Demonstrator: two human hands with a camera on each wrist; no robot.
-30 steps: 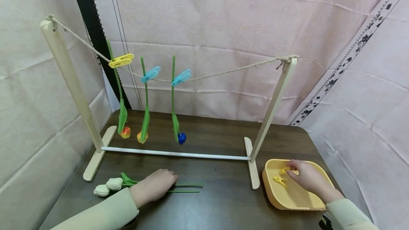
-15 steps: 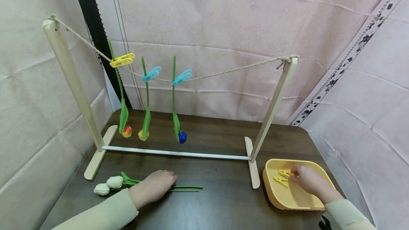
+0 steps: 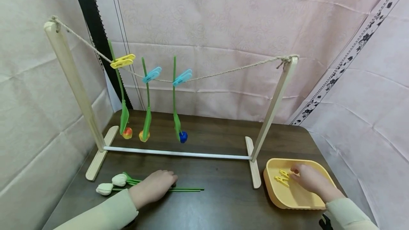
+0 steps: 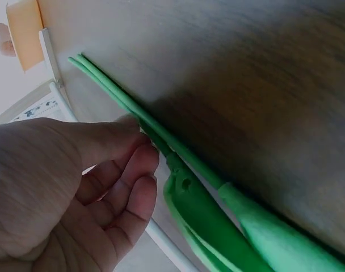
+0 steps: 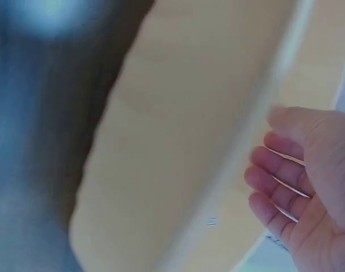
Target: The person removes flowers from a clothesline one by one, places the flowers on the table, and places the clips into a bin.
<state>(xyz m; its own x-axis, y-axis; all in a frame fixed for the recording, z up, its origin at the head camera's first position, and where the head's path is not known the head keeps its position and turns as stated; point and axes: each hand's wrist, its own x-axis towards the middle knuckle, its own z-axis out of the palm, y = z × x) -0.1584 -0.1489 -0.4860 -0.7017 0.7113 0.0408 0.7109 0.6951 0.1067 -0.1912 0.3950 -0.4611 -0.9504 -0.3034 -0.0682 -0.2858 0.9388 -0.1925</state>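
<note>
Two white tulips (image 3: 119, 180) lie on the table with their blooms to the left. My left hand (image 3: 152, 187) is over their green stems. In the left wrist view, its thumb and index finger pinch one stem (image 4: 152, 135), beside the other. My right hand (image 3: 308, 178) is inside the yellow tray (image 3: 271, 198), fingers loosely curled. Just left of its fingertips lie two yellow clothespins (image 3: 282, 181). In the right wrist view, nothing shows between the visible fingers; the index finger is mostly hidden behind the thumb.
A wooden stand (image 3: 274, 109) holds a sagging rope (image 3: 236, 71). Three tulips hang from it bloom-down: one by a yellow clothespin (image 3: 123, 61), two by blue clothespins (image 3: 183, 77). A white rod (image 3: 179, 153) joins the stand's feet.
My right fingers have drawn back from the upper yellow clothespin, which has shifted slightly in the tray. One white bloom has slid a little right and away, and the stems lie closer together.
</note>
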